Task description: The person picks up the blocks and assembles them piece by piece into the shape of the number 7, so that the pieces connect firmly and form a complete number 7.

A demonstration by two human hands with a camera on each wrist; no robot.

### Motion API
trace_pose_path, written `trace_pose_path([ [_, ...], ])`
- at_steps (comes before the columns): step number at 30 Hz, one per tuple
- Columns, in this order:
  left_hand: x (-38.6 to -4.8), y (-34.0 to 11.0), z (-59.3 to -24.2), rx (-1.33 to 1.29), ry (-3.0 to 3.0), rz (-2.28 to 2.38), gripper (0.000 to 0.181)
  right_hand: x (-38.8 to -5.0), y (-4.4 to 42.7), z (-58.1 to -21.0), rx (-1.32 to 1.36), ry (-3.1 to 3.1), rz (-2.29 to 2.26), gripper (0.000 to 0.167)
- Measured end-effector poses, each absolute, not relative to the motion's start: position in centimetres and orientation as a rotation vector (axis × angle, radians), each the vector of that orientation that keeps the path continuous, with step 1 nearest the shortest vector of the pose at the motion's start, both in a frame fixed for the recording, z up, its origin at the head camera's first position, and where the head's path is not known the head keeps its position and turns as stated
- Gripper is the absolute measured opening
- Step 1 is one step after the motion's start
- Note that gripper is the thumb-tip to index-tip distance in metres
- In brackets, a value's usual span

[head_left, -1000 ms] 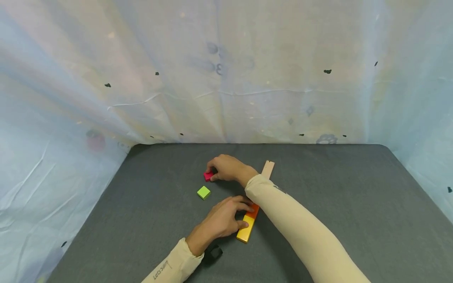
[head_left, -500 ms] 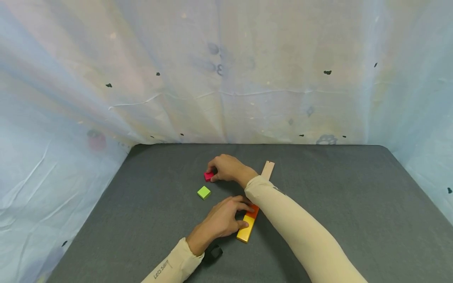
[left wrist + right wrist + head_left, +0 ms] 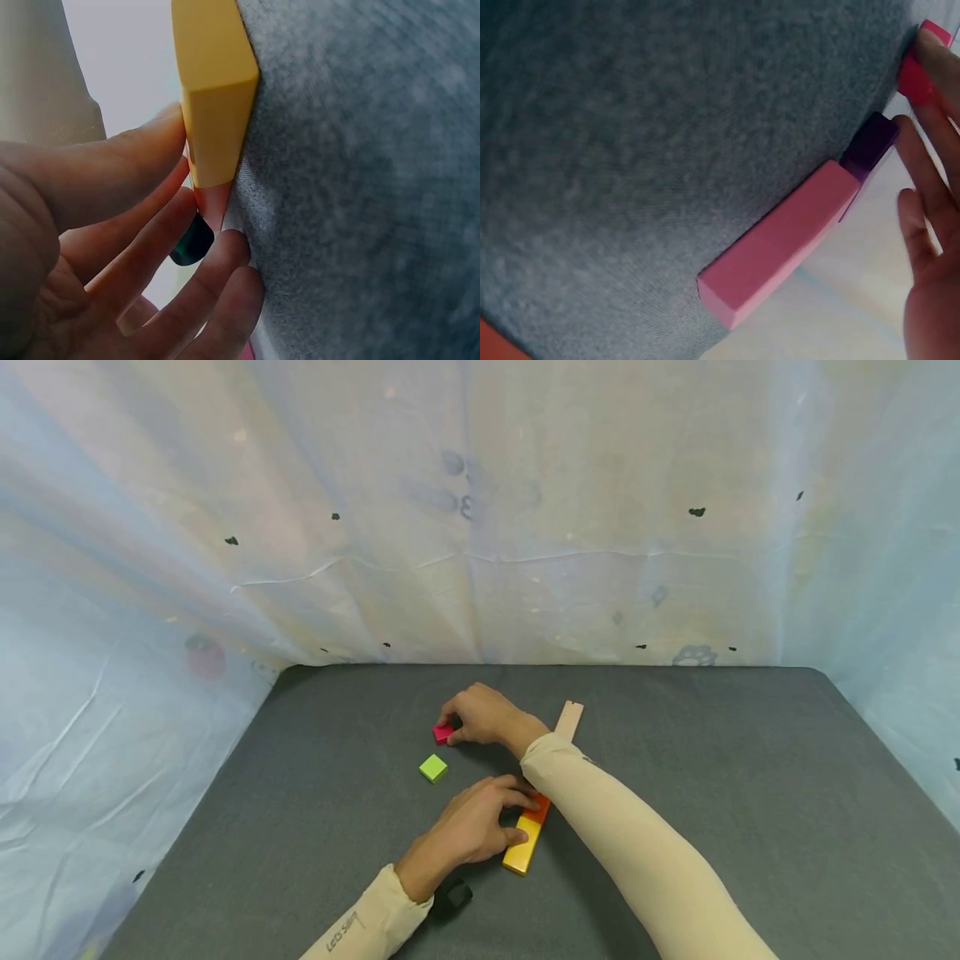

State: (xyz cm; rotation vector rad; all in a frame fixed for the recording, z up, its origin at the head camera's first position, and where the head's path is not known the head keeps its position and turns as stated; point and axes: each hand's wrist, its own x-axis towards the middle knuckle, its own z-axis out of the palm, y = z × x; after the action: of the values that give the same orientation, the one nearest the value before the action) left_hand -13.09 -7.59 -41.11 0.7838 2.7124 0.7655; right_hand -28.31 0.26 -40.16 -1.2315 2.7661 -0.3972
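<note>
Dark grey cloth (image 3: 712, 793) spreads out below the head camera I watch through, with the left sleeve (image 3: 367, 918) and right sleeve (image 3: 630, 843) reaching across it. Nearest me, the left hand (image 3: 472, 822) has its thumb and fingers apart, the thumb against a yellow block (image 3: 519, 857) and fingertips on an orange block (image 3: 540, 808) set end to end with it. My left wrist view adds a dark green piece (image 3: 193, 241) past the orange, partly behind the fingers. Farther off, a lime-green block (image 3: 432, 768) lies clear of both hands. Beyond it, the right hand (image 3: 487, 718) pinches a red block (image 3: 441, 736) between thumb and fingers; I cannot tell whether that block touches the cloth. On the right wrist view I see a pink bar (image 3: 780, 244) with a dark purple piece (image 3: 870, 142) at its end, near that hand. Farther right, a pale strip (image 3: 569, 720) runs into hiding under the right sleeve. Behind hangs a whitish curtain (image 3: 555, 527) with faint prints and dark specks.
</note>
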Motion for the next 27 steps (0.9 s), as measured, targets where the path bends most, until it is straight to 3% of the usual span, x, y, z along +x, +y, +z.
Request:
trace_pose_path([
  [12, -13.0, -7.9, -41.2, 0.792, 2.713, 0.776, 0.037, -28.3, 1.8, -38.8, -1.156, 2.779, -0.505, 0.029],
  [27, -13.1, -7.9, -41.3, 0.789, 2.712, 0.783, 0.036, -28.9, 7.3, -38.7, -1.019, 2.862, -0.528, 0.028],
])
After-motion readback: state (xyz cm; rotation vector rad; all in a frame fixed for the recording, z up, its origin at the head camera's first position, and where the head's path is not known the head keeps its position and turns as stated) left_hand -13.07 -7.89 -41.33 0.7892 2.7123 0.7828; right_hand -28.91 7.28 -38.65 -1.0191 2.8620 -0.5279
